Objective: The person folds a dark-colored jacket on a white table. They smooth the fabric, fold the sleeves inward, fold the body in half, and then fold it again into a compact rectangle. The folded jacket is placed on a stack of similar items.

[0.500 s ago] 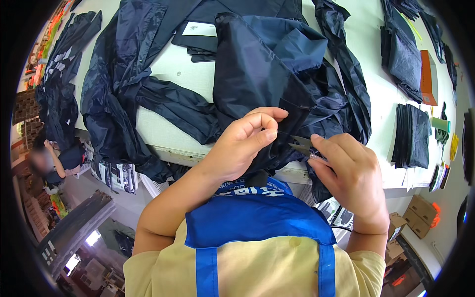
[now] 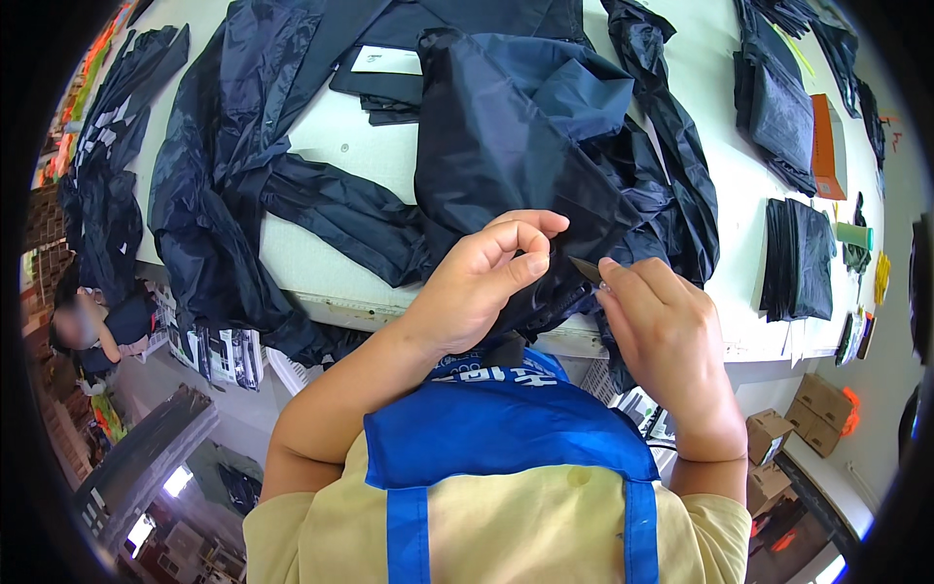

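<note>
A dark navy garment [image 2: 486, 127] of thin shiny cloth lies bunched in front of me, hanging over the table's near edge. Over its near part, my left hand [image 2: 482, 277] is closed in a pinch, thumb against a bent finger. Whatever is between those fingertips is too fine to make out. To the right, my right hand [image 2: 671, 316] grips a pair of thread snips [image 2: 586, 271]. Their blades are together and point left toward the left fingertips, a short gap away. Most of the snips is hidden inside the hand.
More dark garments [image 2: 219, 175] spread over the white table [image 2: 336, 243] on the left. A white card [image 2: 387, 60] lies at the far middle. Folded dark stacks [image 2: 803, 258], an orange box [image 2: 828, 146] and a green roll [image 2: 854, 235] stand at right. Another person [image 2: 107, 336] is at far left.
The snips' blades were apart and have come together. My right hand has drawn slightly left, while the left hand keeps its pinch. The cloth's corner by the fingers has shifted.
</note>
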Demonstrator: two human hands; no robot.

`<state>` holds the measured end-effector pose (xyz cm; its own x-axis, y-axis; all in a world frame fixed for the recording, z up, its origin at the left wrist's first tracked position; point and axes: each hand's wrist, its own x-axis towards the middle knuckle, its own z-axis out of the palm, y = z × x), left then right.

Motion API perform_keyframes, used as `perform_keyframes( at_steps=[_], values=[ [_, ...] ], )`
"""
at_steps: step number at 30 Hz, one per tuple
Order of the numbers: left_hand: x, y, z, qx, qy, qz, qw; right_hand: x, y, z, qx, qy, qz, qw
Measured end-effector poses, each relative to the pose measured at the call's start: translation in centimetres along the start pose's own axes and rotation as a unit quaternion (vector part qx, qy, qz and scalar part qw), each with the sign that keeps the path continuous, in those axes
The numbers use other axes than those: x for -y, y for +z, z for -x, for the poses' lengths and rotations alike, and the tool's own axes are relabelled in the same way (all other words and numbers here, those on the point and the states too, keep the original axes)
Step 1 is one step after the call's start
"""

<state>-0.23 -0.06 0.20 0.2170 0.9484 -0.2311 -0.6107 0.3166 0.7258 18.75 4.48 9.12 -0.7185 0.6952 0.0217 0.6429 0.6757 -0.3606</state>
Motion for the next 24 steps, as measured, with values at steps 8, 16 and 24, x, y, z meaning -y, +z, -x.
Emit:
perform_keyframes(
  at_steps=[8, 16, 24],
  values=[
    [-6.2, -8.8, 6.0, -0.172, 0.109, -0.219, 0.954, -15.9, -2.3, 4.2, -0.110, 0.280, -0.207, 0.931],
    [-7.7, -0.6, 2.8, 0.056, 0.153, -0.719, 0.675, -45.5, 0.4, 13.1, -0.208, 0.459, 0.034, 0.863],
    [-2.2, 2.5, -3.3, 0.110, 0.262, -0.886, 0.367, -20.0, 3.7, 1.7, -0.096, 0.233, -0.476, 0.843]
  ],
)
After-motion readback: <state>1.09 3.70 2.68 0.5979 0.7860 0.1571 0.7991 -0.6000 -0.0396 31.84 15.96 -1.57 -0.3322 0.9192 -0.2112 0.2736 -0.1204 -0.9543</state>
